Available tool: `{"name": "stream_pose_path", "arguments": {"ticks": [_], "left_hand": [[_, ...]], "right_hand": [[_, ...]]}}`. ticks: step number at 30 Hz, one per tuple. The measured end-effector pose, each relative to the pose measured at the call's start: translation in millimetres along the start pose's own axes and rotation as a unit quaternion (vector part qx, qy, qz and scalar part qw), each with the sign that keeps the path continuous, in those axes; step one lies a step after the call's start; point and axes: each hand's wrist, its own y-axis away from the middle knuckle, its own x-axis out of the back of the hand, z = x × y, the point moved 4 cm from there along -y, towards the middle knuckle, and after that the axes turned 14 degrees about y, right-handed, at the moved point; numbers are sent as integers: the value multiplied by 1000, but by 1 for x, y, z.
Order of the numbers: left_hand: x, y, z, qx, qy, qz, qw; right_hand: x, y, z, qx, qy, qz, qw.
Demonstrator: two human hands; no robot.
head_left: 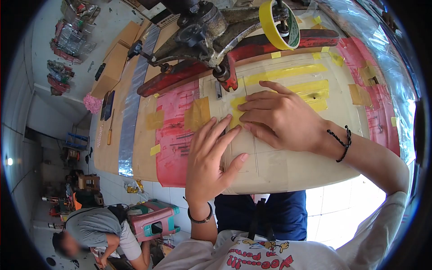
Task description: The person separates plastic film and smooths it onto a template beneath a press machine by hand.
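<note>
My left hand [211,157] rests on the pale paper sheet [270,166], its fingers spread and fingertips near a yellow tape patch [236,112]. Close beside it, my right hand [281,117] lies over the same patch, fingers apart, palm down. Further yellow tape strips [288,72] run across the sheet beyond my right hand. A red-stained sheet [173,130] with brown tape [197,114] lies to the left of my left hand. Nothing shows between the fingers of either hand.
A metal clamp frame [202,36] with red bars [288,43] stands over the table's far side. A yellow tape roll [275,27] hangs on it. A screwdriver [110,130] and dark phone-like objects [107,105] lie left. Another person [94,225] sits lower left near a stool [155,220].
</note>
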Motion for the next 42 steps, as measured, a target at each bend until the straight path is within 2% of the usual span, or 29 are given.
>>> {"name": "stream_pose_path", "arguments": {"ticks": [12, 18, 21, 24, 42], "left_hand": [[0, -1, 0, 0, 5, -1, 1000], [1, -2, 1, 2, 7, -2, 1000], [1, -2, 1, -1, 2, -1, 1000], [1, -1, 0, 0, 0, -2, 1000], [0, 0, 0, -5, -8, -5, 1000]], "right_hand": [[1, -1, 2, 9, -26, 43, 999], [1, -2, 2, 12, -34, 37, 999], [-1, -1, 2, -7, -31, -7, 999], [0, -1, 1, 7, -28, 23, 999], [2, -3, 2, -4, -45, 23, 999]]}}
